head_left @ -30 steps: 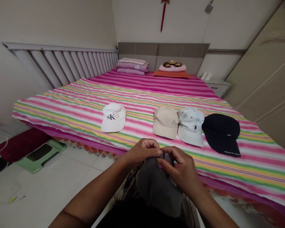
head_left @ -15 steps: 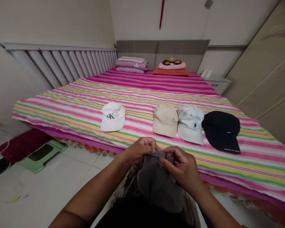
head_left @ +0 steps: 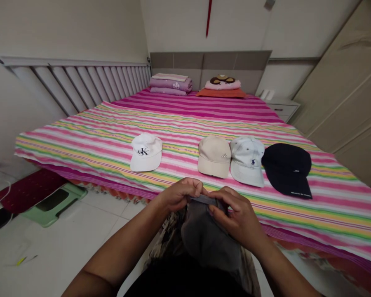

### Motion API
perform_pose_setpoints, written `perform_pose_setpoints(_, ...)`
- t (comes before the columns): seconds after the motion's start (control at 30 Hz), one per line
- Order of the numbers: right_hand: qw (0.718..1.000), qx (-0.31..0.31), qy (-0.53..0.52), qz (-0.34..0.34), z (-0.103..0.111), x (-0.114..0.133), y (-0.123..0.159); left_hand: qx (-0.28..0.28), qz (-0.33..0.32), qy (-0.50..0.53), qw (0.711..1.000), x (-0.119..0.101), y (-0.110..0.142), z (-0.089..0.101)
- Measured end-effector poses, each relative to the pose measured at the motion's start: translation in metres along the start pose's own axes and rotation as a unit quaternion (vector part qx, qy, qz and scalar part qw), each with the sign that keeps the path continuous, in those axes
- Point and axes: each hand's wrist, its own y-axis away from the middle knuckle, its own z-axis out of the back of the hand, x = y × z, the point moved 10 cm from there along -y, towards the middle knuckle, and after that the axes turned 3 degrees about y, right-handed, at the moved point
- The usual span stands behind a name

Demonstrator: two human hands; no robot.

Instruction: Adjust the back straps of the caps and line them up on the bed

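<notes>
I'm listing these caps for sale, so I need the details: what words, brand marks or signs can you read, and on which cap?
"CK" in dark letters: white curved-brim cap
Three slanted bars, no words: beige cloth cap
Small dark blue horse-and-rider emblem, no words: pale blue cloth cap
Small white lettering, too small to read: brim of the black cloth cap
No text shows: dark grey cloth cap

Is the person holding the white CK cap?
No, the left hand and right hand pinch a grey cap; the white CK cap lies on the striped bedspread.

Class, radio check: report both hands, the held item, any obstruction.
Left hand, right hand pinching grey cap. Beige cap ahead on striped bedspread, untouched.
</notes>
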Motion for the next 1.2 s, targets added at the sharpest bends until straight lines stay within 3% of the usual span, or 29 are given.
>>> perform_pose_setpoints(0.1, 0.984, 0.029, -0.143, -0.105, -0.008, -0.021, 0.0, 0.015, 0.021, -0.012, 1.0, 0.0, -0.003, -0.004)
perform_pose_setpoints(0.23, 0.877, 0.081, -0.401, -0.254, -0.032, -0.042, 0.008, 0.022, 0.041, -0.032, 0.998, -0.001, -0.007, -0.009)
perform_pose_setpoints(0.37, 0.813, 0.037, -0.5, -0.297, -0.031, -0.049, 0.008, 0.021, 0.035, 0.005, 0.999, -0.003, -0.009, -0.013)
perform_pose_setpoints(0.5, 0.78, -0.004, -0.538, -0.319, -0.027, -0.054, 0.009, 0.031, 0.022, 0.004, 0.999, -0.003, -0.008, -0.019)
perform_pose_setpoints(0.73, 0.769, -0.039, -0.548, -0.327, -0.027, -0.064, 0.01, -0.041, 0.074, -0.059, 0.995, 0.012, -0.008, -0.008)
perform_pose_setpoints(1.03, 0.803, -0.004, -0.524, -0.286, -0.028, -0.052, 0.006, -0.04, 0.091, -0.018, 0.995, 0.021, -0.007, -0.008)
perform_pose_setpoints(1.2, 0.814, -0.022, -0.51, -0.278, -0.021, -0.05, 0.006, -0.035, 0.085, -0.011, 0.996, 0.022, -0.004, -0.008)
